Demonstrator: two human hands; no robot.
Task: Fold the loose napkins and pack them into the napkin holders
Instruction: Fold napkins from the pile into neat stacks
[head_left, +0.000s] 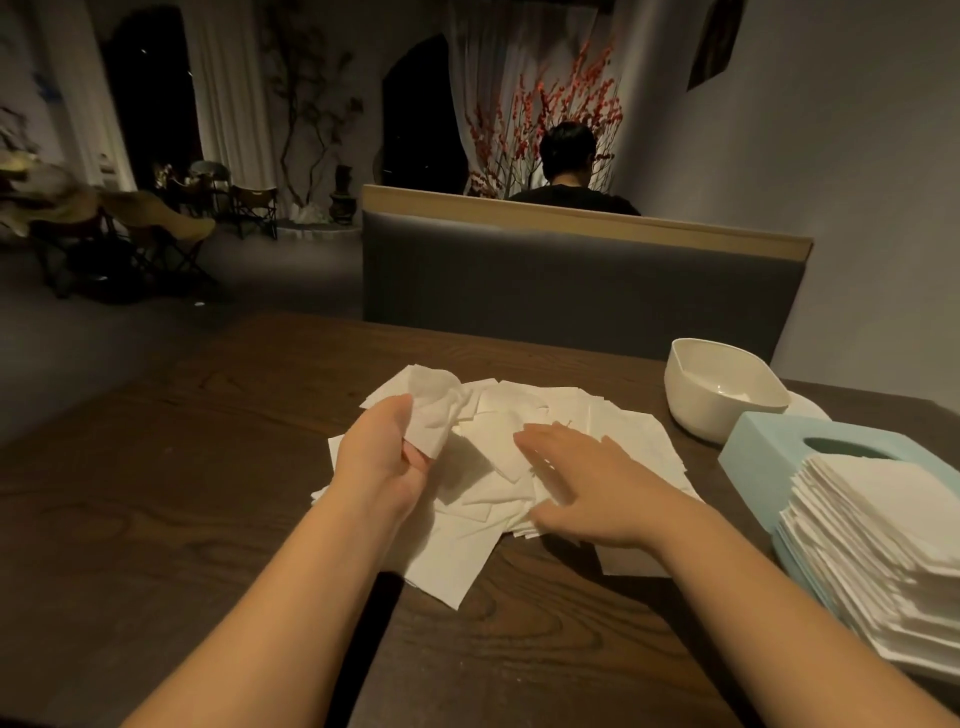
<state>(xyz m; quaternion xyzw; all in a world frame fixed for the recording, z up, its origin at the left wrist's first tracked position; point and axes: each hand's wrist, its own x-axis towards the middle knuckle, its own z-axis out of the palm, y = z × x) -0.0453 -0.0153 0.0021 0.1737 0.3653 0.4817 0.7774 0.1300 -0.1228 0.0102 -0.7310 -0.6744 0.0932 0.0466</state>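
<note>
Napkin (434, 413) crumpled, pinched in left hand (382, 452) above loose napkin pile (519, 467), right hand (582, 478) flat, fingers straight, over pile's middle, white holder (724, 389) beyond pile's right edge.

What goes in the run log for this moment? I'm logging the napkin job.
left hand: holds napkin | right hand: flat on loose napkins | stack: beside blue holder

Two hands: left hand (382, 452), right hand (582, 483). One worktop (208, 493). One loose napkin heap (498, 467), sheets overlapping, too many to count. One neat napkin stack (878, 545). One white bowl (722, 395). One blue holder (769, 457). One bench (571, 275). One other person (569, 166).
</note>
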